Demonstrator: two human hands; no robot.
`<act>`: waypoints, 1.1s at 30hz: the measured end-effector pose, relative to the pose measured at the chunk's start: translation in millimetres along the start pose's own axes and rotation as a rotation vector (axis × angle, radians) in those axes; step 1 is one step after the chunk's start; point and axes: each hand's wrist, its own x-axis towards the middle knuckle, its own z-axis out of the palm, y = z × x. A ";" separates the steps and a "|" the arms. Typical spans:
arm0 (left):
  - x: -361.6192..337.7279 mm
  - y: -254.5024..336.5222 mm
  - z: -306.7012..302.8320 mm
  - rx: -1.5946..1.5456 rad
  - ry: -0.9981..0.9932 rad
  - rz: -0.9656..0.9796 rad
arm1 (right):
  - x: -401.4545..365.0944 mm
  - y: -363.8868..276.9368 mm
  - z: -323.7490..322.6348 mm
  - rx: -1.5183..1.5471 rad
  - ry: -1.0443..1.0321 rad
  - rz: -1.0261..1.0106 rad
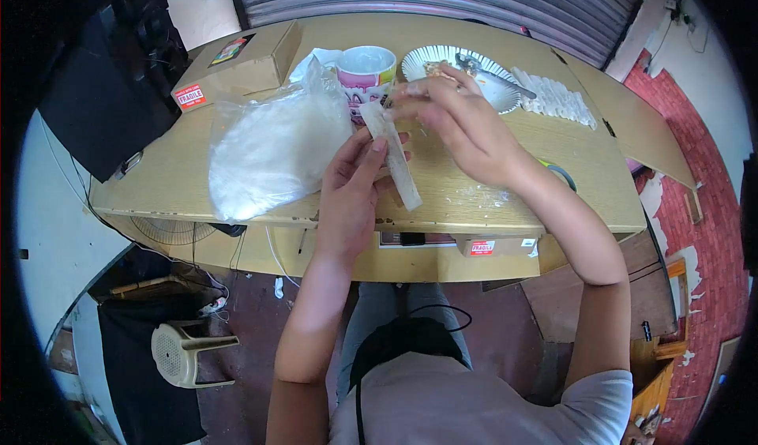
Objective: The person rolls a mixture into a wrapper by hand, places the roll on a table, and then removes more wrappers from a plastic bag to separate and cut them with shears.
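Observation:
My left hand (pixel 353 188) is closed around a long, narrow, translucent plastic sleeve (pixel 403 178), which tilts with its upper end to the left. At that upper end is my right hand (pixel 462 125), its fingers bent and blurred; whether they grip anything does not show. Just behind the sleeve stands a pink and white tub (pixel 367 62), partly covered by the hands. A paper plate (pixel 412 60) beyond my right hand carries crumbly food and a metal utensil (pixel 501 80). Left of my left hand lies a clear plastic bag (pixel 272 153) full of white material.
Several filled, whitish sleeves (pixel 557 97) lie in a row right of the plate. A cardboard box (pixel 237 66) sits at the back left. A dark and yellow ring-shaped thing (pixel 562 174) is behind my right forearm. White crumbs dot the wooden table (pixel 466 216) near its front edge.

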 end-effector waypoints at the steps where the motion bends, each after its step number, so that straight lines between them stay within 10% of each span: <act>1: -0.1 0.0 0.0 -0.001 0.001 0.000 | -3.3 -3.3 -2.1 -0.137 -0.012 -0.072; 33: 0.3 1.0 0.8 -0.053 -0.013 0.013 | -45.5 -38.0 -13.7 -0.400 -0.124 -0.358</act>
